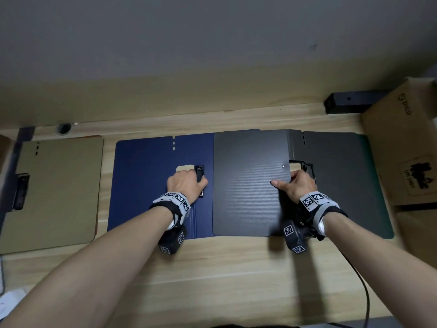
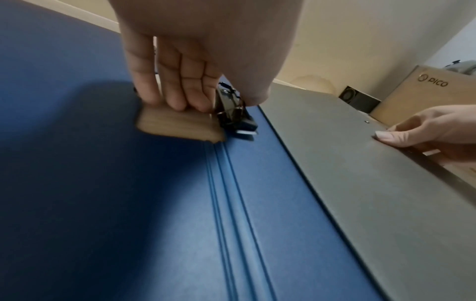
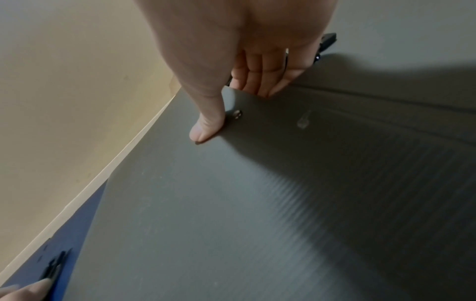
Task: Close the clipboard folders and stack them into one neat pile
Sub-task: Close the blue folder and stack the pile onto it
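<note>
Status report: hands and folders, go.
Left hand grips blue folder at its clip. Right hand pinches cover edge of grey folder. Both open; grey overlaps blue.

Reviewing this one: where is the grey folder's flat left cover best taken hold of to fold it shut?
Probably at the cutout beside its clip, coming from above: the grey cover lies flat, and that notch lets fingers slip under the edge while the thumb presses on top, as the right hand holds it.
</note>
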Demonstrator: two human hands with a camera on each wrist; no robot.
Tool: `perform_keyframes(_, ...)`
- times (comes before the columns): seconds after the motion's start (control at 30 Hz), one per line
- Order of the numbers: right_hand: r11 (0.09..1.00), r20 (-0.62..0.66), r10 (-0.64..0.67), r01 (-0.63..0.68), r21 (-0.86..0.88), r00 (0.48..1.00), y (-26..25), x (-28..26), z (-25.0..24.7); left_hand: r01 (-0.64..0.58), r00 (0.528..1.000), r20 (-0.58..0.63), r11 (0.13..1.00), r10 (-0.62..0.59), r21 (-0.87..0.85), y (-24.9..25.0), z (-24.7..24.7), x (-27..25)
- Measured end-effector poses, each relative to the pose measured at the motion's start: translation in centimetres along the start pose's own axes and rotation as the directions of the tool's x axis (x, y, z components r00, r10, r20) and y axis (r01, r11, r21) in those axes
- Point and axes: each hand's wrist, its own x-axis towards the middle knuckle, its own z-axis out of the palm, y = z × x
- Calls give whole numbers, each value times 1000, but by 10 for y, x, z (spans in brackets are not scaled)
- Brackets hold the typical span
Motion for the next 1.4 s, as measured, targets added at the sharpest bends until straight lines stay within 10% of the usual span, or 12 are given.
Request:
perform_keyframes(0.37,966,-237,-256,238,-103,937,-37,-37,25,76,995,-48,957,-93,-279,-37,-3,-25)
perform_keyframes(0.7,730,198,-602,633,-256,774,-103,-114,131,415,885,-16,803,-466,-428,-170,10,-78)
perform_keyframes(1.03,704,272,-470,542,-459,840,-113,-151,161,520,828,196,590,-525,-617,-220,14,-89)
perform_keyframes(1.23,699,259,-418,491,-520,870,-121,-154,166,556,784,364,309,-504,-772,-239,1,-86)
perform_keyframes(1.4,704,267,-383,466,-536,884,-129,-167,173,542,804,396,271,-444,-795,-254,1,-99)
